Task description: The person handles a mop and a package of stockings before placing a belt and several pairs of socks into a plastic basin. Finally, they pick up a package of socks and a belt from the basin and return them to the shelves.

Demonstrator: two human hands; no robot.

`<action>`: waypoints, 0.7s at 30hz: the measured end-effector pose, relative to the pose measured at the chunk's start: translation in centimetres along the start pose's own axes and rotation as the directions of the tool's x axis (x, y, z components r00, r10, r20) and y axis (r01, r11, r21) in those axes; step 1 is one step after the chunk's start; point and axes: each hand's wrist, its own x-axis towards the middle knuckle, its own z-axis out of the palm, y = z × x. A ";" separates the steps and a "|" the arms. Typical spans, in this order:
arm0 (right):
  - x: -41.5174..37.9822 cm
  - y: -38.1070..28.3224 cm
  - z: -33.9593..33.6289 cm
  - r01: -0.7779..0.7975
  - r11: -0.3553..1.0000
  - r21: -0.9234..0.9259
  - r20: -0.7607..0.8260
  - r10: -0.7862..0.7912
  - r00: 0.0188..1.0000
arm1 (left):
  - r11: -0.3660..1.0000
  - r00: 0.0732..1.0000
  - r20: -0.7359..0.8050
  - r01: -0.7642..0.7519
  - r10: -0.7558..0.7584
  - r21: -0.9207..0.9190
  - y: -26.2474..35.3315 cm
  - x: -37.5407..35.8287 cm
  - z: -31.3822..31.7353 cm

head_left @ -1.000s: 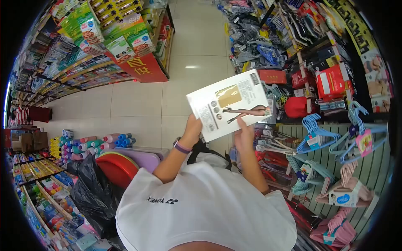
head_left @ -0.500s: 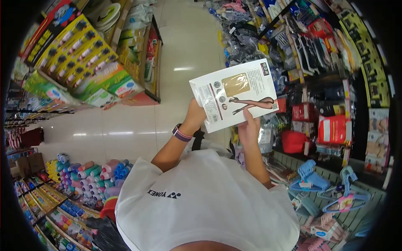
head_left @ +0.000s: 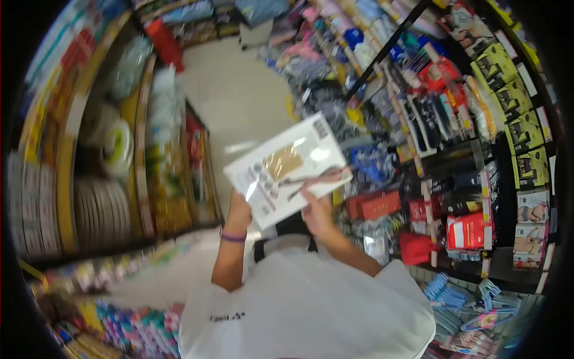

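Note:
A flat white pack of stockings (head_left: 293,194) is held tilted in front of my chest. Printed on it are a pair of legs, and a window shows beige fabric. My left hand (head_left: 240,210) grips its lower left corner, the fingers mostly hidden beneath the pack. At the lower right edge, my right hand (head_left: 318,215) is closed on the pack, its thumb on the printed face and the other fingers largely out of sight.
Shelves on the left carry stacked white plates (head_left: 98,209). Heaped clothing in plastic (head_left: 323,78) lines the right side of the tiled aisle floor (head_left: 224,78). Boxed underwear (head_left: 531,212) hangs at far right, above blue hangers (head_left: 448,293). Colourful bottles (head_left: 137,326) stand at lower left.
The camera view has swung, bringing the left shelves with plates closer. The pack sits lower and further left in the picture and is tilted more. Both hands still hold it.

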 end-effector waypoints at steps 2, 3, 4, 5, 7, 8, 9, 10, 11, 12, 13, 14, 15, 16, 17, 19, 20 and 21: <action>3.2 -0.1 2.0 0.115 0.993 0.036 0.081 -0.117 0.990 | 0.999 1.000 -0.021 -0.022 0.022 0.028 1.0 4.3 -0.6; 5.1 -0.4 2.6 0.132 0.990 0.052 0.112 -0.138 0.984 | 0.995 0.997 -0.057 -0.047 0.052 0.083 0.9 7.2 -1.2; 7.0 -1.0 3.5 0.149 0.988 0.043 0.098 -0.152 0.984 | 0.992 0.998 -0.016 -0.060 0.062 0.109 1.4 9.7 -1.3; 9.0 -1.7 4.4 0.159 0.987 0.035 0.077 -0.162 0.984 | 0.992 0.999 0.007 -0.046 0.046 0.117 2.0 12.3 -1.3; 13.2 -3.0 5.7 0.198 0.980 0.021 0.058 -0.199 0.978 | 0.988 0.999 0.052 -0.018 0.010 0.153 4.3 17.0 0.1; 14.9 -3.6 6.1 0.209 0.977 -0.032 0.059 -0.207 0.977 | 0.996 1.000 0.021 -0.018 0.017 0.083 5.3 18.7 1.3; 16.8 -4.7 7.0 0.225 0.974 -0.006 0.043 -0.224 0.974 | 1.000 1.000 -0.013 -0.016 0.017 0.020 6.4 20.8 2.3; 18.3 -5.7 8.0 0.228 0.973 -0.040 0.049 -0.226 0.973 | 0.999 1.000 0.027 0.008 -0.009 0.032 7.1 22.8 2.3; 19.9 -6.8 8.9 0.236 0.969 -0.075 0.057 -0.232 0.971 | 0.998 0.999 0.049 0.015 -0.018 0.059 7.7 24.8 2.6; 21.4 -7.8 9.6 0.204 0.976 -0.081 0.019 -0.203 0.979 | 0.997 0.999 0.047 0.020 -0.024 0.074 8.2 26.7 2.9; 23.3 -8.3 10.2 0.219 0.974 -0.059 0.004 -0.219 0.976 | 0.996 0.999 0.043 0.026 -0.030 0.088 8.7 28.5 3.1; 25.2 -8.4 10.7 0.220 0.975 -0.022 -0.022 -0.220 0.975 | 0.995 0.997 0.062 0.030 -0.036 0.093 8.6 30.5 2.6; 26.6 -8.4 11.0 0.219 0.976 0.007 -0.049 -0.218 0.975 | 0.994 0.996 0.075 0.042 -0.050 0.106 8.9 31.9 2.5; 28.0 -9.0 11.1 0.144 0.989 -0.019 -0.074 -0.145 0.987 | 0.991 0.995 0.087 0.045 -0.056 0.124 9.2 33.4 2.7; 29.5 -9.3 11.0 0.148 0.989 -0.014 -0.092 -0.149 0.985 | 0.989 0.993 0.099 0.047 -0.061 0.137 9.4 34.9 2.9; 31.9 -11.3 12.2 0.122 0.976 0.182 -0.102 -0.105 0.989 | 0.984 0.985 0.150 0.063 -0.088 0.165 10.6 37.8 3.8; 32.6 -12.3 12.6 0.151 0.962 0.229 -0.143 -0.121 0.982 | 0.975 0.971 0.208 0.079 -0.122 0.208 11.0 39.4 3.8; 34.0 -12.9 12.6 0.161 0.959 0.232 -0.163 -0.125 0.979 | 0.964 0.952 0.263 0.092 -0.159 0.251 11.4 41.0 3.7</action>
